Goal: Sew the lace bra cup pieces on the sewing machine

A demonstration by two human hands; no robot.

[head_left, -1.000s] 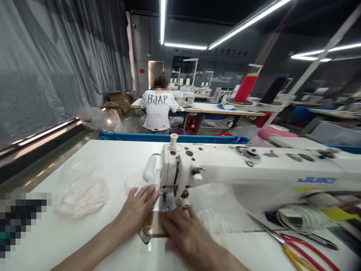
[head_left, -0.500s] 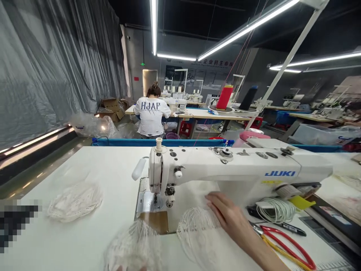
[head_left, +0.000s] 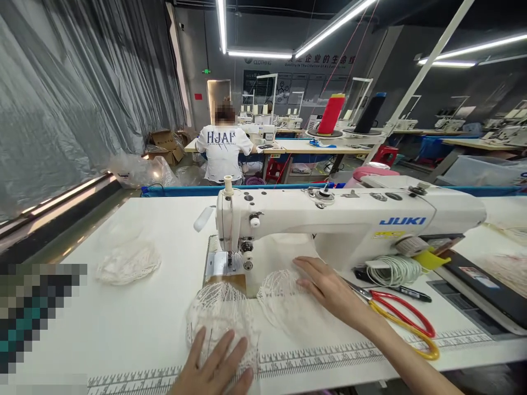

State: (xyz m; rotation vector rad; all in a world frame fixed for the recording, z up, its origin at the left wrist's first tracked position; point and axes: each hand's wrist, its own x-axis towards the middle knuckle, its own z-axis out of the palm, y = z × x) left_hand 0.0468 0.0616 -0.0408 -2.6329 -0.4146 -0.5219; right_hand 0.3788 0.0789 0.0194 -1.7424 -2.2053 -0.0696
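Note:
My left hand lies with fingers spread on a cream lace piece in front of the sewing machine's needle area. My right hand is stretched out flat, its fingertips at the edge of a second lace piece and on pale sheer material beneath the machine arm. Neither hand grips anything. The white sewing machine stands just beyond both hands. A third lace piece rests on the table to the left.
Red-and-yellow-handled scissors lie right of my right forearm, beside a coil of pale cord and a black pen. A printed ruler strip runs along the table's front edge. A person in a white shirt sits ahead, back turned.
The view has tilted down. My left hand has come into fuller view, spread on the near lace piece, which now sits closer to the machine's plate. My right hand stays by the second piece.

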